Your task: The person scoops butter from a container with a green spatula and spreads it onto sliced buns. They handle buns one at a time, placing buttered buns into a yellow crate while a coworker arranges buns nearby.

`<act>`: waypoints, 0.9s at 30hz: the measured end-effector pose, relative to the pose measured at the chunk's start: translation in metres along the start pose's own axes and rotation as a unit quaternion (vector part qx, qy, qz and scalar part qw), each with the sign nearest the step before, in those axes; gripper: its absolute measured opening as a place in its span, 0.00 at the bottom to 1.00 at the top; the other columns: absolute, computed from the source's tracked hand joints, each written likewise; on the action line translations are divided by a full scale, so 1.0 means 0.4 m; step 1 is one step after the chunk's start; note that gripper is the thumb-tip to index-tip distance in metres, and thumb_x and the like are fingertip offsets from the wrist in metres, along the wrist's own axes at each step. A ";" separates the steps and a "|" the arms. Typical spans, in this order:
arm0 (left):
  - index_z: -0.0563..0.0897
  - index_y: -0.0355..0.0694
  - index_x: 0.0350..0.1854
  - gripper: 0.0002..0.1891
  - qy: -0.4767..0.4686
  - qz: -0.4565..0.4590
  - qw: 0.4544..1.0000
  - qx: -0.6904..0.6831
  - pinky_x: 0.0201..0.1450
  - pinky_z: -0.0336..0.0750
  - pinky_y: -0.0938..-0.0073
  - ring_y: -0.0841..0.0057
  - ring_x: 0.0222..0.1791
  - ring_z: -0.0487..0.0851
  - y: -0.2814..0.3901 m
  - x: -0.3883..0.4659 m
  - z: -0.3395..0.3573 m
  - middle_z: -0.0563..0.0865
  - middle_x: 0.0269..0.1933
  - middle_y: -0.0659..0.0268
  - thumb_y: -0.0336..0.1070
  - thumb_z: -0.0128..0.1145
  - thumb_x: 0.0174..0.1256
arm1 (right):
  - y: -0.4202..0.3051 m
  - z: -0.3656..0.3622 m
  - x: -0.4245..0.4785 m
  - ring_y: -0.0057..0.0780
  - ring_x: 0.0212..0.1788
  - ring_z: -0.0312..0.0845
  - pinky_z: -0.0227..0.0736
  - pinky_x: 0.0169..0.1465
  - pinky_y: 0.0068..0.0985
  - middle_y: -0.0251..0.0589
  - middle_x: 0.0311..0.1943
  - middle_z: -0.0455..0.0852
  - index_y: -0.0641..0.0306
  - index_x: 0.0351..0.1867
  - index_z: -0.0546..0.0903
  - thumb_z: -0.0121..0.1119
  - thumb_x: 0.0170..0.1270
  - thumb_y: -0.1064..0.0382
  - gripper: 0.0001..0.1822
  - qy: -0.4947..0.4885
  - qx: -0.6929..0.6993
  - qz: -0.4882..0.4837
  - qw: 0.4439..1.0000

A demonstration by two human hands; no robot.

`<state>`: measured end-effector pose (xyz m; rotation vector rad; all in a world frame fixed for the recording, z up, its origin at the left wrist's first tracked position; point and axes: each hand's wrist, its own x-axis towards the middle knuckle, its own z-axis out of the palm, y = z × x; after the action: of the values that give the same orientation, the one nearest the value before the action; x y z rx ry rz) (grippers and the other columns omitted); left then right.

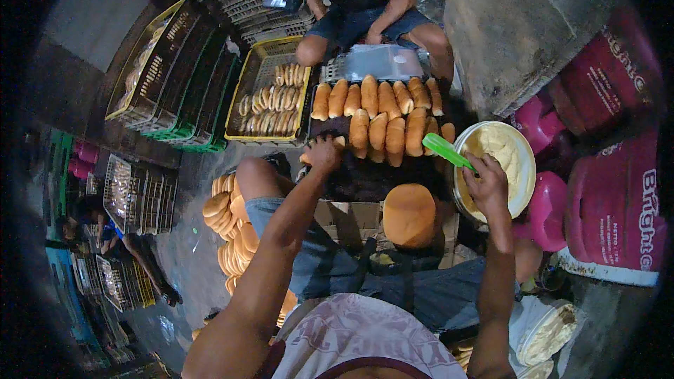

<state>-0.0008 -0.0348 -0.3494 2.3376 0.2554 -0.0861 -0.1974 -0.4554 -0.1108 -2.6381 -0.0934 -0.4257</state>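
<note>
My left hand is closed around a bread roll, whose ends peek out on both sides of the fingers. In my right hand is a bright green plastic spatula, its blade pointing left over the rim of a white bucket. Pale yellow cream coats the bucket's inside. Two rows of long golden bread rolls lie on a dark board in front of me. Nearer my lap sits a round stack of bread.
A yellow-rimmed crate holds packed bread at the upper left, beside stacked crates. Loose buns are piled by my left leg. Pink tubs stand at the right. Opposite sits another person with plastic bags before them.
</note>
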 end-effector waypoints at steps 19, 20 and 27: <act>0.75 0.41 0.70 0.47 -0.144 -0.104 0.980 -0.094 0.74 0.62 0.56 0.49 0.70 0.72 0.157 0.010 -0.004 0.75 0.69 0.43 0.75 0.58 0.57 | 0.192 -0.073 -0.018 0.56 0.44 0.84 0.78 0.50 0.43 0.55 0.41 0.87 0.62 0.47 0.87 0.64 0.65 0.56 0.15 -0.045 -0.030 0.108 0.993; 0.75 0.43 0.71 0.48 -0.174 -0.108 0.975 -0.091 0.76 0.61 0.57 0.49 0.72 0.71 0.199 -0.018 -0.013 0.74 0.70 0.44 0.77 0.58 0.56 | 0.205 -0.091 -0.020 0.55 0.47 0.84 0.78 0.52 0.43 0.58 0.44 0.87 0.64 0.49 0.86 0.64 0.65 0.55 0.17 -0.120 -0.059 0.170 0.976; 0.59 0.43 0.78 0.58 -0.179 0.447 0.874 0.064 0.74 0.52 0.38 0.43 0.75 0.59 0.571 -0.528 -0.023 0.63 0.73 0.46 0.55 0.77 0.44 | 0.376 0.024 -0.027 0.53 0.55 0.83 0.76 0.58 0.43 0.59 0.48 0.87 0.66 0.50 0.86 0.57 0.60 0.65 0.18 -0.310 -0.111 0.220 0.918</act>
<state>-0.1596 -0.2180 -0.1543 2.2848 -1.0387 -0.0753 -0.1843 -0.5849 -0.1878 -2.7976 0.3646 0.5875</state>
